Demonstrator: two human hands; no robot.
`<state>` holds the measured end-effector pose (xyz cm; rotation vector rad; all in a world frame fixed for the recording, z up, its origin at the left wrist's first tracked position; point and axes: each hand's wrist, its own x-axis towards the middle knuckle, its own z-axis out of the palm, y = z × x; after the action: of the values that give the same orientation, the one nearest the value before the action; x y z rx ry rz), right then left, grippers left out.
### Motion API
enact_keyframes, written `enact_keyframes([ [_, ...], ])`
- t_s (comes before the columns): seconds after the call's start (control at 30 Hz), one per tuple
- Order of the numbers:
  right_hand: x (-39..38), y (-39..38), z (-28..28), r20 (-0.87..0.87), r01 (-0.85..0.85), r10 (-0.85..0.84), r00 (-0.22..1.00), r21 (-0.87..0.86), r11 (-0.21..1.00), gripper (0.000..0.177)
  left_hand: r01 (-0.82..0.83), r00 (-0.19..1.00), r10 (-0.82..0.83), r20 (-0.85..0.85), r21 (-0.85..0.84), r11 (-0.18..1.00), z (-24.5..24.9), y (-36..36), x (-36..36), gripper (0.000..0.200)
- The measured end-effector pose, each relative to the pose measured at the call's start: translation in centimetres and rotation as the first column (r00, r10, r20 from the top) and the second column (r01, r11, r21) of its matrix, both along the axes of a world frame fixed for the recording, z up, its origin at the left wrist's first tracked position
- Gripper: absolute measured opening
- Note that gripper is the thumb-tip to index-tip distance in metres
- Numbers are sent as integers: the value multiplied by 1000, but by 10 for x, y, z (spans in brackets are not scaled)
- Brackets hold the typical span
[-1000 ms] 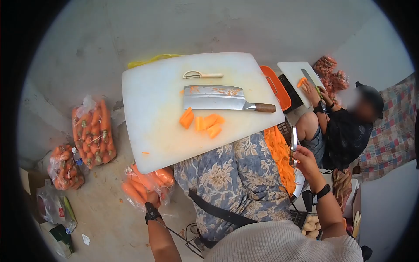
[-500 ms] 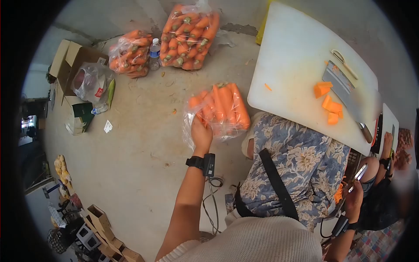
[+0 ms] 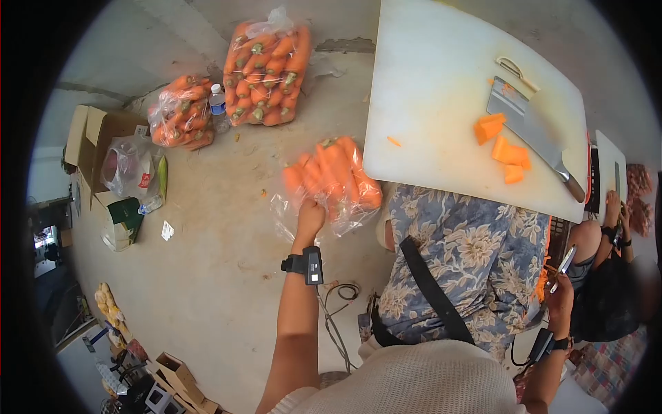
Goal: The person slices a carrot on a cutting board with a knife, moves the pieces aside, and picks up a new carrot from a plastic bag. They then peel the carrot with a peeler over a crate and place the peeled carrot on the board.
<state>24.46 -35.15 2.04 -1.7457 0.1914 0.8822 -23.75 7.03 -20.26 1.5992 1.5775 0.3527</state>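
Observation:
My left hand (image 3: 312,215) is closed on the near edge of a clear plastic bag of carrots (image 3: 331,178) on the floor. My right hand (image 3: 560,295), at the lower right, grips a small silver peeler-like tool (image 3: 565,261). On the white cutting board (image 3: 427,103) lie a cleaver (image 3: 527,127) and several cut orange pieces (image 3: 510,153). Another tool with a cream handle (image 3: 517,72) lies beyond the cleaver. Orange shreds (image 3: 543,279) show beside my right hand.
Two fuller carrot bags (image 3: 267,69) (image 3: 182,114) stand at the back with a water bottle (image 3: 218,100) between them. An open cardboard box (image 3: 89,148) is at left. At right, a co-worker's hands (image 3: 612,207) are over another board (image 3: 609,162). Cables (image 3: 334,310) lie near my left arm.
The view has shifted, so the board and bags sit further left. My left hand still holds the plastic, now with its fingers closed in a fist at the bag's near edge.

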Motion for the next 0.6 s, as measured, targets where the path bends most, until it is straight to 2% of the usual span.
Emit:
enact_keyframes([
  [0.07, 0, 6, 3, -5, 3, -3, 1000, -6, 1000, 24, -140, 970, 104, 221, 154, 978, -13, 3, 19, 25],
  [0.1, -2, 10, 5, 8, -12, 12, 1000, -30, 999, 26, -135, 967, 96, 236, 155, 979, -17, 6, 25, 25],
  [0.17, -4, 14, 11, 12, -29, 30, 999, -15, 999, 29, -165, 986, 161, 46, 92, 982, -26, 8, 39, 25],
  [0.23, -14, 17, 15, 39, 99, -100, 994, 14, 995, 19, -11, 938, -10, -346, -56, 998, -60, 14, 31, 26],
  [0.27, -22, 22, 22, 27, 164, -164, 986, 30, 986, 13, 79, 935, -83, -344, -26, 997, -83, 16, 25, 28],
  [0.3, -8, -5, 6, 18, 67, -68, 998, 64, 996, 14, 134, 935, -95, -341, 93, 987, -180, 16, 2, 30],
  [0.33, -12, -11, 4, 14, 93, -95, 995, 78, 993, 13, -75, 981, 60, -187, -72, 995, -144, 14, 18, 27],
  [0.37, -24, 0, 16, 25, 133, -135, 991, 54, 990, 12, -249, 969, 235, -81, -275, 929, -93, 17, 24, 25],
  [0.4, -30, -1, 18, 26, 206, -206, 978, 30, 978, 13, -214, 949, 280, 148, -352, 911, -85, 16, 19, 26],
  [0.47, -32, -16, 8, 16, 298, -298, 955, 11, 955, 12, -225, 954, 282, 104, -375, 899, -132, 24, 0, 30],
  [0.53, -35, -29, 3, -6, 337, -337, 941, 35, 941, 14, -374, 903, 425, 60, -379, 847, -89, 19, 19, 30],
  [0.57, -34, -31, 1, -32, 351, -349, 936, 49, 935, 17, -354, 908, 410, 84, -367, 860, -97, 22, 17, 30],
  [0.6, -34, -31, 3, -23, 364, -364, 931, 74, 928, 17, -346, 863, 417, 286, -268, 899, -119, 21, 4, 28],
])
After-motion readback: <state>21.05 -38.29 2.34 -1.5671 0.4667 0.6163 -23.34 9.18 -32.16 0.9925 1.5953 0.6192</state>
